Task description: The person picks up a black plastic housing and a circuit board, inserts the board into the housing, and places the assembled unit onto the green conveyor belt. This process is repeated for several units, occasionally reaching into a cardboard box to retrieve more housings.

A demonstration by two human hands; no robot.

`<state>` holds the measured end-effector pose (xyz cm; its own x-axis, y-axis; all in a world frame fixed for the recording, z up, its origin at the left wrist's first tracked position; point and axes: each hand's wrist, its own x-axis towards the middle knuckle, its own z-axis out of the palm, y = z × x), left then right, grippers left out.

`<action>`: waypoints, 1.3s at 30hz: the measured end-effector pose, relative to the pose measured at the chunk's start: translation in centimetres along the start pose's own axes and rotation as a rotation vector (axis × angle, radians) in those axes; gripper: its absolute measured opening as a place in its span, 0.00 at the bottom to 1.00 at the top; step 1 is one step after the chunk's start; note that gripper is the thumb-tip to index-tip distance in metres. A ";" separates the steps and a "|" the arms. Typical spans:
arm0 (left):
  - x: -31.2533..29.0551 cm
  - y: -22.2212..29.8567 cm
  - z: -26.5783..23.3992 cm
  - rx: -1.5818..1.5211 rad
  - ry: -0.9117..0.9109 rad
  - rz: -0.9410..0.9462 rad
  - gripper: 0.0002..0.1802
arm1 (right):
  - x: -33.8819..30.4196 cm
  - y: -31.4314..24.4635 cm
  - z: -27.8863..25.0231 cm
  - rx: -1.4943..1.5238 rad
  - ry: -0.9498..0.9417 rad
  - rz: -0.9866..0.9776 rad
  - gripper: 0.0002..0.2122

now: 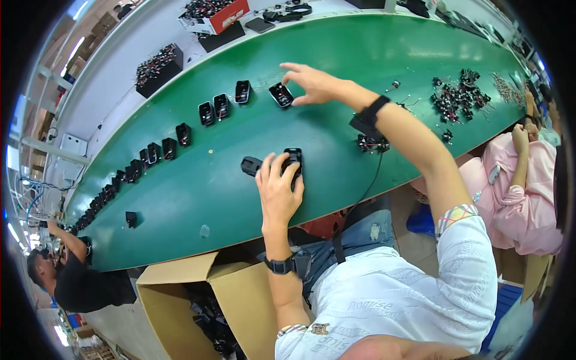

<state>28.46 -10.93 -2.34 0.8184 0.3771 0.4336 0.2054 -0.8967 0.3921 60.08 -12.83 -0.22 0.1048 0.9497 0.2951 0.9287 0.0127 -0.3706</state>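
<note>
The right hand's [309, 84] fingers were spread wide about a small, open-topped black plastic housing with red wiring inside [281, 96], thumb beside its edge; whether they touched it, I could not tell. The left hand's [279, 195] fingers curled over an oblong black plastic casing [293, 156], though how firmly was unclear. A rounded dark-grey plastic casing [251, 165] lay just left of them. All three pieces sat on the smooth green bench [336, 174]. A fingertip hooking the red wiring could have pulled it loose, and a careless left hand could have knocked the grey casing aside. Farther out, a thin black cable [378, 174] hung over the near edge; if snagged, it could have dragged the wired black cluster [372, 144] with it.
</note>
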 end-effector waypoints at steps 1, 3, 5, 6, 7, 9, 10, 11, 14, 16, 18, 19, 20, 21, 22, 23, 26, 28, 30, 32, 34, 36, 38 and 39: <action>0.1 0.4 0.2 -0.116 -0.031 0.038 0.15 | -1.0 0.0 -1.6 -0.041 0.030 0.015 0.19; 0.0 1.4 0.3 -0.183 -0.016 0.065 0.13 | -4.7 -1.0 -6.2 -0.065 0.002 0.003 0.18; -1.2 1.4 0.8 -0.390 -0.052 -0.075 0.11 | -8.2 -3.0 -9.8 -0.004 -0.149 0.018 0.13; -1.6 1.6 0.9 -0.446 -0.045 -0.111 0.09 | -10.2 -4.2 -11.0 0.026 -0.243 0.058 0.10; -1.9 1.6 1.4 -0.482 -0.027 -0.095 0.09 | -12.3 -5.2 -11.2 0.036 -0.232 0.100 0.05; -2.3 2.0 1.8 -0.468 -0.019 -0.088 0.09 | -16.7 -6.6 -10.6 -0.165 -0.290 0.174 0.06; -2.5 1.7 1.9 -0.469 -0.022 -0.090 0.09 | -18.0 -7.4 -9.8 -0.220 -0.330 0.247 0.07; -2.7 1.3 1.9 -0.436 -0.059 -0.065 0.09 | -18.9 -8.2 -8.8 -0.249 -0.334 0.314 0.08; -2.3 1.8 1.9 -0.433 -0.076 -0.049 0.10 | -21.2 -8.7 -5.0 -0.239 -0.104 0.306 0.07; -2.2 2.1 1.9 -0.444 -0.056 -0.072 0.11 | -21.4 -8.5 -3.0 -0.305 -0.017 0.407 0.06; -2.3 2.1 2.0 -0.443 -0.007 -0.045 0.13 | -21.3 -8.2 -2.2 -0.272 0.028 0.392 0.06; -2.3 2.2 2.0 -0.433 -0.007 -0.049 0.13 | -21.1 -8.1 -2.1 -0.249 0.067 0.382 0.05; -2.3 2.3 1.9 -0.440 0.035 -0.045 0.15 | -20.9 -8.1 -2.2 -0.182 0.042 0.398 0.06; -2.2 2.4 1.9 -0.449 0.078 -0.040 0.17 | -20.8 -8.1 -2.5 -0.177 0.044 0.393 0.06; -2.1 2.5 1.7 -0.444 0.137 -0.029 0.15 | -20.7 -8.2 -2.7 -0.138 0.101 0.380 0.06; -2.0 2.7 1.5 -0.441 0.138 -0.030 0.15 | -20.7 -8.2 -2.9 -0.099 0.157 0.368 0.06; -1.3 3.4 1.0 -0.494 0.279 -0.114 0.14 | -20.6 -9.3 -5.0 0.039 0.202 0.389 0.04; -0.2 5.3 0.9 -0.490 0.272 -0.104 0.13 | -21.1 -10.4 -6.0 0.125 0.212 0.447 0.04; 0.8 8.2 0.7 -0.558 0.201 -0.118 0.14 | -21.6 -12.1 -6.2 0.502 0.342 0.522 0.02; 1.3 10.9 0.9 -0.780 0.030 -0.193 0.18 | -21.9 -14.0 -5.3 0.681 0.395 0.488 0.02; 0.7 11.5 2.2 -0.907 -0.038 -0.234 0.19 | -21.8 -15.8 -4.4 0.848 0.453 0.410 0.02; -0.2 11.2 3.9 -1.148 0.004 -0.278 0.18 | -21.9 -16.0 -3.9 0.892 0.468 0.378 0.03; -1.1 11.1 4.2 -1.334 0.028 -0.354 0.19 | -22.2 -15.9 -3.5 0.853 0.465 0.324 0.05; -1.6 11.1 4.0 -1.518 0.067 -0.424 0.20 | -22.2 -16.1 -3.6 0.858 0.460 0.325 0.05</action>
<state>31.56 -22.36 -1.93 0.8106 0.5765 0.1027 -0.3370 0.3158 0.8870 44.04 -35.27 2.36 0.5999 0.7376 0.3101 0.2830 0.1669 -0.9445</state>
